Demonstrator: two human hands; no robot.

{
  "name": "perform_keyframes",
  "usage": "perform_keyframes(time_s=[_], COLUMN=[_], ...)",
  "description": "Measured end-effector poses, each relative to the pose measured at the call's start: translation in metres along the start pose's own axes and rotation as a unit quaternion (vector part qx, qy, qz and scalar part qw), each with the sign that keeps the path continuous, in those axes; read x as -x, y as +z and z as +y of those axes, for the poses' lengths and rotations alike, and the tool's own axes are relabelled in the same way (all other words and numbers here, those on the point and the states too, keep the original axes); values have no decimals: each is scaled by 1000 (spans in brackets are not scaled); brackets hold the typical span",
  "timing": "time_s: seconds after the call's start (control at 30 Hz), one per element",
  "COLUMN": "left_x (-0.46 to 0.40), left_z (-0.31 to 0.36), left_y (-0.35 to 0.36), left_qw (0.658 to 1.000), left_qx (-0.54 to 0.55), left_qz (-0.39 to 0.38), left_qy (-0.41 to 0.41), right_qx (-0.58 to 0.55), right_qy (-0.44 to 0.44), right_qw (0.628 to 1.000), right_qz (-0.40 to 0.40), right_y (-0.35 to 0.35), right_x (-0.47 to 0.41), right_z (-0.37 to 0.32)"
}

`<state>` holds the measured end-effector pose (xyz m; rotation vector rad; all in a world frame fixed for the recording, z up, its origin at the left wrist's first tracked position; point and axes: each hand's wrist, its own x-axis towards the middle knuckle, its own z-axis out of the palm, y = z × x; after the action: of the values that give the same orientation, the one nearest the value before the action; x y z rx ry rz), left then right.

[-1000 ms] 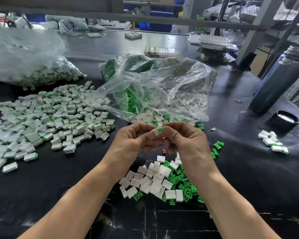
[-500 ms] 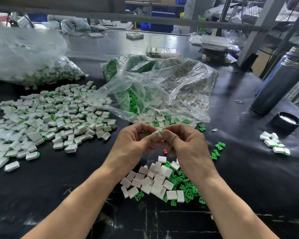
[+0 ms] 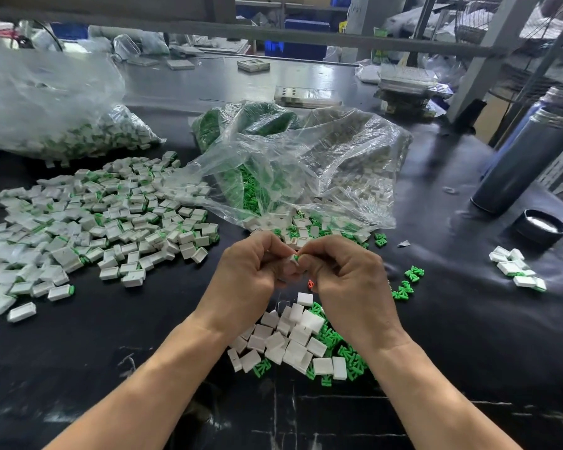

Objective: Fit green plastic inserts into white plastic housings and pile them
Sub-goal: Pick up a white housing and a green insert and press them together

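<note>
My left hand (image 3: pixel 251 274) and my right hand (image 3: pixel 345 280) meet fingertip to fingertip above the black table. Between them they pinch one small white housing (image 3: pixel 291 259) with a green insert (image 3: pixel 295 256) showing at its end. Just below my wrists lies a heap of loose white housings (image 3: pixel 290 342) mixed with green inserts (image 3: pixel 335 345). To the left spreads a wide pile of fitted white-and-green pieces (image 3: pixel 88 222).
A clear bag (image 3: pixel 306 164) with green inserts and white housings lies open behind my hands. Another bag of parts (image 3: pixel 62 125) sits far left. A grey flask (image 3: pixel 527 157), its black cap (image 3: pixel 541 227) and a small cluster of pieces (image 3: pixel 517 271) are at the right. A tiny red piece (image 3: pixel 310 283) lies by my right hand.
The hands stay together at the same spot, fingers working slightly on the pinched piece; less green shows between the fingertips than a second ago.
</note>
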<state>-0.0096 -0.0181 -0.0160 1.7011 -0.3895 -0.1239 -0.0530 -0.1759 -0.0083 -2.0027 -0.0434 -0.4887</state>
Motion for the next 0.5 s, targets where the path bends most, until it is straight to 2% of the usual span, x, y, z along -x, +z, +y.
perform_keyframes(time_s=[0.17,0.5], left_x=[0,-2], left_z=[-2,11], left_y=[0,8], left_qw=[1000,999], left_qx=[-26,40], left_qz=[-5,24], left_qy=[10,-4], right_qx=[27,-159], right_qy=[-37,72], right_qw=[999,984], right_qz=[18,37], right_y=[3,3], right_x=[1,-3], right_z=[0,-1])
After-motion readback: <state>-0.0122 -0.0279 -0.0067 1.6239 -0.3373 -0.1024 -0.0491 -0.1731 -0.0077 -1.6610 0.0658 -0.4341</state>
